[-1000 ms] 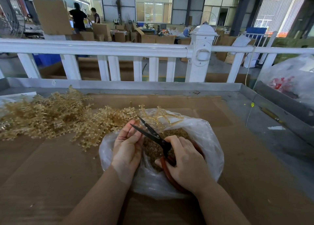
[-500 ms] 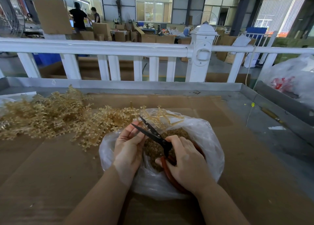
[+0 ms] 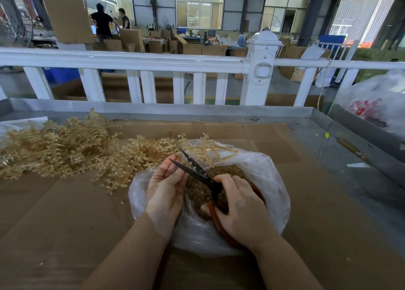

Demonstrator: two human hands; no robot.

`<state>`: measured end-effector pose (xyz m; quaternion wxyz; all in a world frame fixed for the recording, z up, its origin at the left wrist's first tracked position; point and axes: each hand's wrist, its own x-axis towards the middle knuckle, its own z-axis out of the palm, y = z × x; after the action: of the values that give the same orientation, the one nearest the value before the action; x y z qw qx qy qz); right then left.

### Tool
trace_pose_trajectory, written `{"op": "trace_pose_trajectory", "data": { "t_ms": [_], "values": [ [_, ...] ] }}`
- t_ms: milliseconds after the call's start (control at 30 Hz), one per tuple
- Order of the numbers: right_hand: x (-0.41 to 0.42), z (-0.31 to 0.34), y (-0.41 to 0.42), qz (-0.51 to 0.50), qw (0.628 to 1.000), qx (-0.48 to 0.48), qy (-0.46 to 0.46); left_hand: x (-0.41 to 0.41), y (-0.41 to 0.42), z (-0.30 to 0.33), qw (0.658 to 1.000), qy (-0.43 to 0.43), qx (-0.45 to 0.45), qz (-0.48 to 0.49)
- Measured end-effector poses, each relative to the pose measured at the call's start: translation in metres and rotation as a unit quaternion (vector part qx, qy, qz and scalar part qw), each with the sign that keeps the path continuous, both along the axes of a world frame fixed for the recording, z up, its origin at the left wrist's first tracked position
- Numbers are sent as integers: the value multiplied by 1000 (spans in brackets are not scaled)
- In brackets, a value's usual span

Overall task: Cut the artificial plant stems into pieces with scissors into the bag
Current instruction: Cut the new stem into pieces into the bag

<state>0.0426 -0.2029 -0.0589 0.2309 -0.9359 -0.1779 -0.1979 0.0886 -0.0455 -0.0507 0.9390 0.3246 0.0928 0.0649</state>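
Observation:
A clear plastic bag (image 3: 269, 180) lies open on the cardboard-covered table, with cut beige plant pieces (image 3: 197, 191) inside. My right hand (image 3: 238, 208) grips the red handles of black-bladed scissors (image 3: 195, 169), whose blades are spread apart over the bag's mouth. My left hand (image 3: 166, 184) pinches a thin piece of plant stem at the blade tips; the piece is mostly hidden by my fingers. A heap of beige artificial plant stems (image 3: 59, 149) stretches from the far left up to the bag's rim.
Brown cardboard (image 3: 65, 224) covers the metal table, which has a raised grey rim (image 3: 175, 110). A white railing (image 3: 131, 61) runs behind it. Another plastic bag (image 3: 377, 101) sits at the right. A yellow-tipped string (image 3: 326, 135) hangs over the table's right side.
The scissor blades stay spread while my left hand shifts slightly up at the blade tips. The bag and the heap of stems have not moved.

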Motion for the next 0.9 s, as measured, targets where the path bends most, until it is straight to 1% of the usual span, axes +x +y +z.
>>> {"op": "trace_pose_trajectory", "data": {
  "t_ms": [300, 500, 900],
  "values": [
    [1, 1, 1, -3, 1000, 4, -3, -1, -2, -1, 999, -19, 27, -1],
    [0, 3, 3, 0, 1000, 17, -19, -2, -2, -1, 999, -34, 22, -5],
    [2, 2, 6, -11, 999, -21, -23, -1, -2, -2, 999, -36, 13, 11]
  ]
}}
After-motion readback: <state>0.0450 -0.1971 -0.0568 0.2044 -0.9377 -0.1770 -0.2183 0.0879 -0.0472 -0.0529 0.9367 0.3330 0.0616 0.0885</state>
